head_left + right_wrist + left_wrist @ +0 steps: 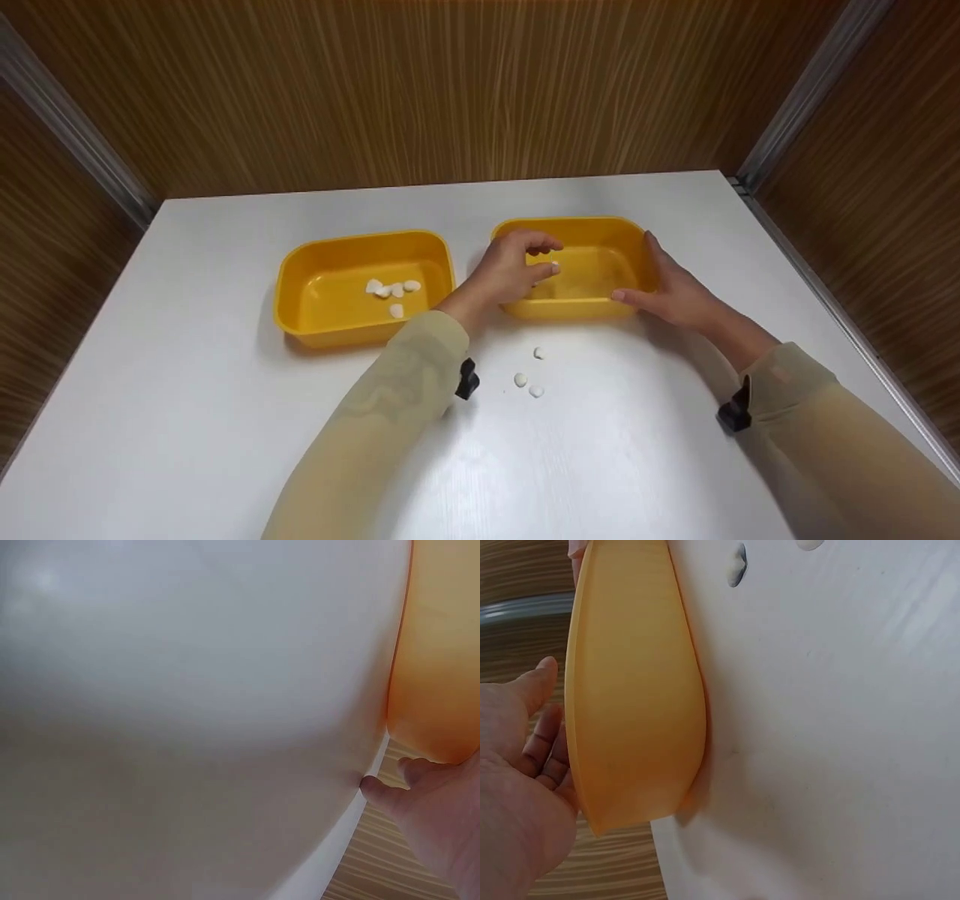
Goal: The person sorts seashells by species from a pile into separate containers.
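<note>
Above the left side of the right yellow bin [570, 307], my left hand [502, 274] has its thumb and loosely bent fingers apart. In the left wrist view a gap shows between the thumb and fingers of the left hand [525, 765]. A small white stone [555, 265] appears beside the thumb tip; another lies partly hidden in the bin. My right hand [671, 292] holds the bin's near right corner, thumb over the front rim and fingers along the outer side. The right wrist view shows fingers of the right hand [427, 799] beside the bin wall.
The left yellow bin [322, 337] holds several white stones [397, 290]. Three small stones lie on the white table [600, 450], including a pale stone [520, 380] in front of the right bin. Wood-grained panels [450, 90] stand around the back and sides.
</note>
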